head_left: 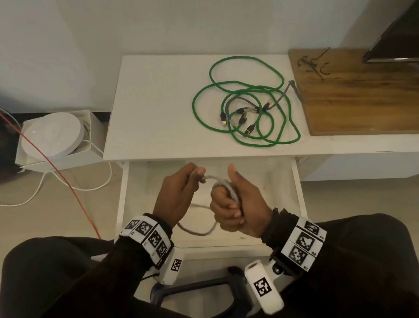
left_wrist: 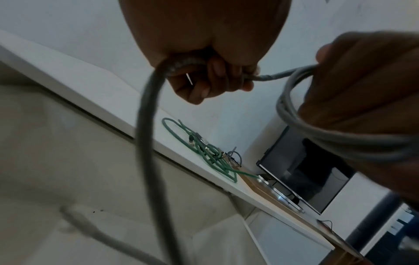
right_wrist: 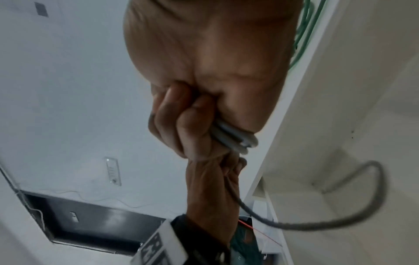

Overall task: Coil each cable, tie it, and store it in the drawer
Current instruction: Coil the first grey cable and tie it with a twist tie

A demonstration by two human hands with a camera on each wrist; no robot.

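A grey cable is wound in several loops around my right hand, whose fingers are curled over the coil with the thumb up. My left hand grips the cable's free run just left of the coil. The slack hangs in a loop into the open white drawer under both hands. On the white tabletop lies a tangled green cable with a thinner grey one and black plugs among it.
A wooden board with dark wire ties adjoins the table on the right, under a monitor's edge. On the floor at left stand a white box with a round device, white leads and a red wire.
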